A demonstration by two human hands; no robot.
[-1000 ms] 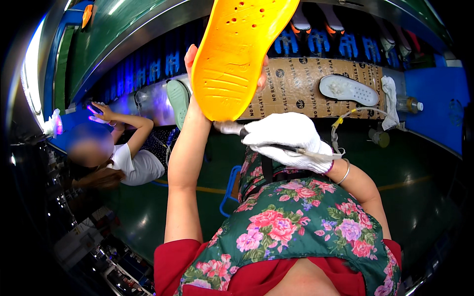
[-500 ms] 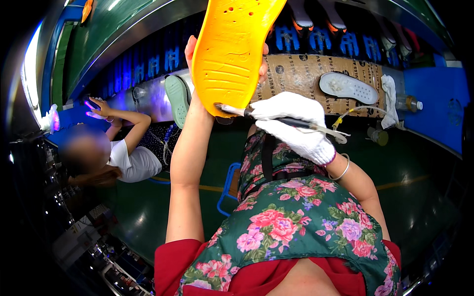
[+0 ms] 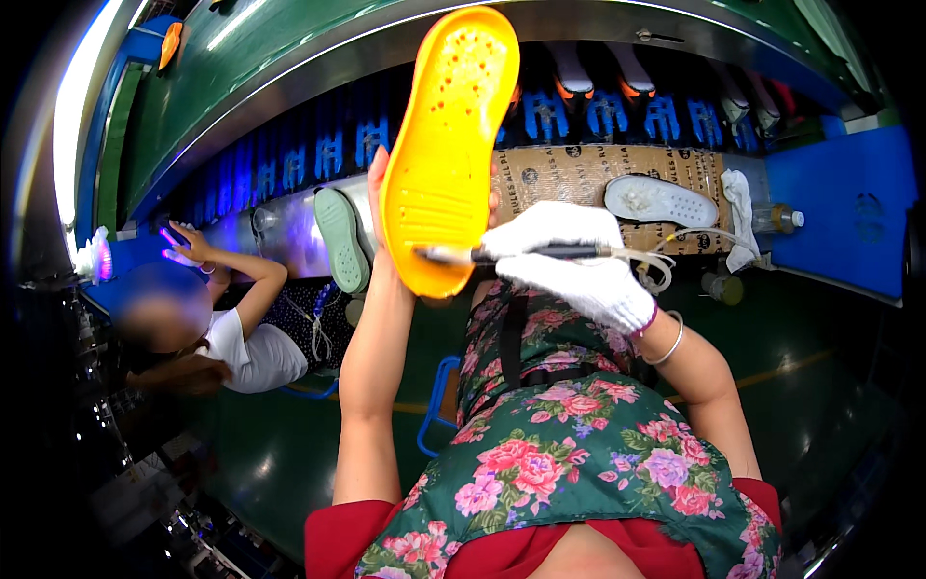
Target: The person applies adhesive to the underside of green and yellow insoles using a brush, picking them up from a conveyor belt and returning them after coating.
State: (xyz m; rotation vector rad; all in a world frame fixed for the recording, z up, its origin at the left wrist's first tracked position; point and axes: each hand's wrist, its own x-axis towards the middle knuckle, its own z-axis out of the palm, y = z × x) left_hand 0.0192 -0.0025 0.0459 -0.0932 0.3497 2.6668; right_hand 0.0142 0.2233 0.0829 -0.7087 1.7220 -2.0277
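A yellow shoe sole [image 3: 442, 154] is held up lengthwise in front of me, its hollow face with small holes and ridges toward me. My bare left hand [image 3: 378, 193] wraps round it from behind; the thumb and fingertips show at its two edges, and the palm is hidden. In my right hand [image 3: 569, 261], which wears a white knit glove, is a dark-handled brush [image 3: 448, 256]. Its bristles touch the sole's near, heel end. A clear tube [image 3: 658, 262] runs from the back of the brush handle.
On the bench lie a pale green sole [image 3: 340, 241] at left and a white sole [image 3: 660, 201] on cardboard [image 3: 555, 179]. A white cloth [image 3: 741, 220] and a clear bottle [image 3: 779, 219] are farther right. Blue racks [image 3: 606, 114] line the back. At left sits a co-worker [image 3: 253, 328].
The yellow sole now sits lower in view, showing its whole length. The brush has moved inward from the heel edge, across the heel area, with my right hand following.
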